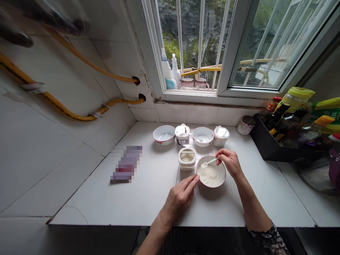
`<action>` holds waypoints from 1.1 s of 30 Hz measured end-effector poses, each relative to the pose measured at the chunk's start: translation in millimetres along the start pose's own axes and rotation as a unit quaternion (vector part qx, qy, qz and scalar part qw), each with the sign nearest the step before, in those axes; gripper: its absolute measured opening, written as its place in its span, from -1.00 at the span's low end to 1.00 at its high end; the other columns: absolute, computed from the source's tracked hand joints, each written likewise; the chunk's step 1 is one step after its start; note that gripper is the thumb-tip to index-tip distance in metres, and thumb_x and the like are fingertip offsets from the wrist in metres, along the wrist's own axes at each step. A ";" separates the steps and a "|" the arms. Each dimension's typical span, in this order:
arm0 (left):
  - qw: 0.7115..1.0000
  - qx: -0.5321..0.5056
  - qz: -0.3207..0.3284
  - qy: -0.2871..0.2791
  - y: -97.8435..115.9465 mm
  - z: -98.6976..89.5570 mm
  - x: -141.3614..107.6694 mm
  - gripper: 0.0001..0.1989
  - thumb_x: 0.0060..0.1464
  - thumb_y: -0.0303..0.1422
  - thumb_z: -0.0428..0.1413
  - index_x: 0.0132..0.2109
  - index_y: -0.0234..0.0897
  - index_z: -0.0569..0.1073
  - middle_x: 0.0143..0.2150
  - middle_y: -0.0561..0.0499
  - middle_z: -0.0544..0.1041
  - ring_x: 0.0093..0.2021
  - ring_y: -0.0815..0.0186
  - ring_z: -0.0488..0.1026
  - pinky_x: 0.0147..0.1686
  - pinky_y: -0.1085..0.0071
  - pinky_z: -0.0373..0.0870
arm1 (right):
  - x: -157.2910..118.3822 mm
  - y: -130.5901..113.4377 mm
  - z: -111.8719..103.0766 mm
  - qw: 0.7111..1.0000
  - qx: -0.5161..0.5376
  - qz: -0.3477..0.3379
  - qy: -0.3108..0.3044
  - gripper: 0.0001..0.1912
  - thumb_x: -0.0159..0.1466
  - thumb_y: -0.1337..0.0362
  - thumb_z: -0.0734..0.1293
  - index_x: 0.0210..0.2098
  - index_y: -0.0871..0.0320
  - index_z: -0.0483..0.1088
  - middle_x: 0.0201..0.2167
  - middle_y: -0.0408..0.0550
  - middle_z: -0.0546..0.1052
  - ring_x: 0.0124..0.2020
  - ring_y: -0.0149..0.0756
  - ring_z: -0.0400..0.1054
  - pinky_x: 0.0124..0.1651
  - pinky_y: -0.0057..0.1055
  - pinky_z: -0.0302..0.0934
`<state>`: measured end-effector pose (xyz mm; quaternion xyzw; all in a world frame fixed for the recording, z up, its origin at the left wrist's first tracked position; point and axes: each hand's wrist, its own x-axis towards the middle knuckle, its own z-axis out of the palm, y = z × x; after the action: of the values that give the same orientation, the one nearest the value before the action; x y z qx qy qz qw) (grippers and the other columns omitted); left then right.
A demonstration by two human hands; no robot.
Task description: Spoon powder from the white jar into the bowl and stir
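Observation:
My right hand [230,163] pinches the handle of a small white plastic spoon [208,162], whose scoop hangs just above a white bowl [211,182] holding a white, grainy food. My left hand [179,199] rests its fingertips against the bowl's left rim without gripping it. Beside that rim stands an open square white seasoning jar [187,159] with white contents. The bowl sits on a white tiled countertop [148,191].
Behind stand two white bowls [164,135] [203,136] and two lidded seasoning jars [182,134] [221,136]. A black tray of bottles [268,143] sits at right. A pixelated object [126,164] lies at left. Yellow gas pipes [87,67] run along the tiled wall.

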<state>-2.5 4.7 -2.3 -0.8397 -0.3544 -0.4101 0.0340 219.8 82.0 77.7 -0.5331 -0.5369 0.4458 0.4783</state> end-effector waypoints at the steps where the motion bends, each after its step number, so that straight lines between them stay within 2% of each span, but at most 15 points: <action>1: 1.000 0.000 0.000 0.001 0.0 0.1 0.0 -0.47 0.22 -0.66 -0.09 0.30 -0.33 0.26 0.05 -0.20 0.53 0.03 0.22 0.53 -0.08 0.38 0.59 | 0.8 -0.2 -0.6 1.000 0.011 0.006 -0.002 -0.89 -0.05 0.28 0.26 -0.59 0.13 0.42 -0.75 -0.17 0.42 -0.60 -0.34 0.26 -0.37 -0.36 0.20; 10: 1.000 -0.001 -0.001 0.002 0.4 0.8 0.1 -0.48 0.26 -0.62 -0.11 0.33 -0.32 0.23 0.06 -0.20 0.53 0.04 0.23 0.53 -0.04 0.38 0.58 | 7.5 1.4 -4.6 0.994 0.105 0.035 0.011 -0.91 -0.07 0.27 0.30 -0.61 0.15 0.43 -0.76 -0.16 0.41 -0.63 -0.35 0.23 -0.40 -0.33 0.20; 14: 1.000 -0.004 0.004 0.002 0.1 0.9 0.2 -0.46 0.25 -0.63 -0.11 0.34 -0.34 0.21 0.05 -0.21 0.53 0.04 0.22 0.53 -0.05 0.38 0.58 | 7.1 -2.3 7.6 0.990 0.135 0.041 0.031 -0.89 -0.06 0.24 0.33 -0.57 0.16 0.42 -0.73 -0.14 0.42 -0.61 -0.33 0.25 -0.52 -0.40 0.07; 16: 1.000 -0.004 0.004 0.003 0.0 0.9 0.1 -0.45 0.24 -0.64 -0.11 0.34 -0.33 0.21 0.05 -0.20 0.54 0.04 0.22 0.53 -0.05 0.39 0.57 | 5.3 -5.2 16.8 0.992 0.120 0.036 0.034 -0.88 -0.02 0.22 0.33 -0.51 0.15 0.41 -0.68 -0.14 0.44 -0.55 -0.31 0.31 -0.50 -0.42 0.07; 19: 1.000 -0.003 -0.002 0.005 0.4 0.7 0.2 -0.46 0.24 -0.63 -0.11 0.34 -0.32 0.22 0.05 -0.20 0.54 0.03 0.24 0.54 -0.06 0.40 0.57 | 1.0 -7.8 30.6 0.997 0.066 -0.027 0.021 -0.88 0.09 0.21 0.30 -0.44 0.12 0.40 -0.61 -0.13 0.49 -0.49 -0.27 0.37 -0.36 -0.35 0.20; 22: 1.000 -0.004 -0.002 0.003 0.8 0.4 0.6 -0.47 0.24 -0.62 -0.11 0.33 -0.33 0.23 0.05 -0.20 0.53 0.03 0.23 0.54 -0.06 0.39 0.58 | -3.7 -5.9 40.0 0.982 -0.055 -0.176 0.027 -0.89 0.22 0.25 0.26 -0.37 0.10 0.40 -0.54 -0.11 0.53 -0.42 -0.24 0.40 -0.16 -0.23 0.23; 25: 1.000 -0.001 0.000 0.003 0.8 -0.2 1.2 -0.47 0.24 -0.62 -0.12 0.32 -0.33 0.23 0.05 -0.20 0.54 0.03 0.23 0.54 -0.06 0.38 0.58 | -7.1 -1.9 43.1 0.912 -0.213 -0.350 -0.006 -0.84 0.27 0.39 0.21 -0.33 0.09 0.42 -0.50 -0.12 0.57 -0.41 -0.26 0.38 0.00 -0.15 0.15; 27: 1.000 0.000 0.000 0.002 0.6 -0.8 1.6 -0.47 0.25 -0.62 -0.13 0.33 -0.33 0.22 0.04 -0.20 0.54 0.03 0.23 0.54 -0.05 0.39 0.58 | -8.6 -0.6 42.8 0.868 -0.267 -0.418 -0.034 -0.78 0.27 0.47 0.19 -0.30 0.08 0.42 -0.48 -0.13 0.57 -0.42 -0.27 0.38 0.05 -0.13 0.12; 28: 1.000 0.001 0.001 0.001 0.5 -1.2 1.9 -0.46 0.25 -0.62 -0.13 0.34 -0.33 0.21 0.04 -0.20 0.54 0.03 0.24 0.54 -0.04 0.39 0.57 | -9.3 -0.7 42.3 0.857 -0.277 -0.433 -0.035 -0.77 0.26 0.48 0.19 -0.29 0.08 0.43 -0.47 -0.13 0.58 -0.41 -0.28 0.38 0.06 -0.12 0.11; 30: 1.000 0.002 0.002 -0.001 0.5 -1.9 2.2 -0.46 0.26 -0.62 -0.14 0.35 -0.32 0.20 0.04 -0.20 0.54 0.03 0.24 0.54 -0.04 0.39 0.57 | -10.7 -2.2 41.2 0.859 -0.268 -0.436 -0.021 -0.77 0.26 0.48 0.20 -0.28 0.07 0.43 -0.46 -0.13 0.58 -0.40 -0.27 0.40 0.09 -0.10 0.11; 33: 1.000 0.001 0.002 -0.003 0.8 -2.1 2.3 -0.47 0.26 -0.61 -0.14 0.34 -0.32 0.20 0.05 -0.20 0.54 0.03 0.24 0.54 -0.04 0.39 0.57 | -12.4 -4.9 38.4 0.905 -0.204 -0.374 0.006 -0.84 0.27 0.40 0.23 -0.30 0.07 0.44 -0.47 -0.11 0.59 -0.39 -0.24 0.41 0.07 -0.09 0.14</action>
<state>-2.5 4.8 0.9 -0.8414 -0.3535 -0.4072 0.0348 180.8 70.7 76.5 -0.3819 -0.7731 0.1123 0.4938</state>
